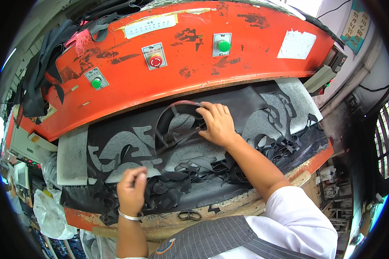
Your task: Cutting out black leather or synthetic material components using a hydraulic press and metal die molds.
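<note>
My right hand grips the edge of a cutting die, a curved dark frame with a reddish upper rim. The die is tilted above the black sheet material and slightly blurred. Lower left, my left hand, with a bracelet at the wrist, hovers over the near part of the sheet. Its fingers are loosely curled, the thumb apart from them, and I see nothing held; motion softens the fingertips. Cut-out openings in the sheet show a grey speckled board beneath. Tangled black offcuts lie between my hands.
Beyond the sheet stands an orange press beam with two green buttons and a red one. Black scraps hang over its left end. A small dark loop-shaped piece lies on the worn front ledge. Plastic bags sit at left.
</note>
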